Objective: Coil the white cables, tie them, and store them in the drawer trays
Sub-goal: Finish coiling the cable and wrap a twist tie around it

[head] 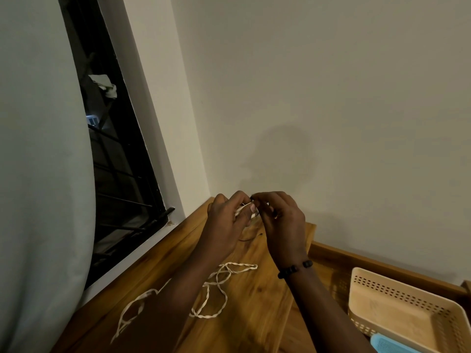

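Note:
Both hands are raised over the far end of the wooden top (254, 309). My left hand (225, 220) grips a small coiled bundle of white cable (246, 209), mostly hidden by the fingers. My right hand (280, 215) pinches a thin dark tie (252, 198) at the bundle's top; a dark strand hangs down below it. A loose, twisted white cable (216, 289) lies sprawled on the wood beneath my forearms, partly hidden by the left arm.
A beige perforated tray (382, 312) sits in the open wooden drawer at lower right, with a blue tray (390, 343) at its near edge. A pale curtain (38, 174) and a dark barred window (114, 149) are on the left. A plain wall stands behind.

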